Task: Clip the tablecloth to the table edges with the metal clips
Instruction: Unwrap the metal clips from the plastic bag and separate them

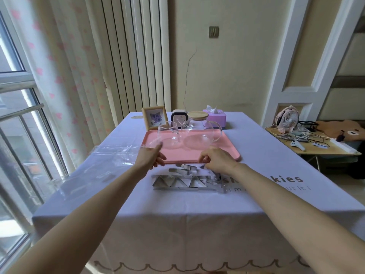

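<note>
- Head view: left hand (151,158) had its fingers nearly straight, touching the pink tray's (227,149) near-left corner.
- Right hand (216,158) curled its fingers at the tray's near rim; any pinch was unclear.
- Metal clips (180,180) lay blurred on the tablecloth (256,194), just behind the fingers.

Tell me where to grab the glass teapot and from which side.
Take the glass teapot by its loop handle, coming in from the right with the right hand. The handle juts out to that side, away from the glass cup on its left. The round body looks too wide and smooth, and the bamboo lid may lift off.
</note>
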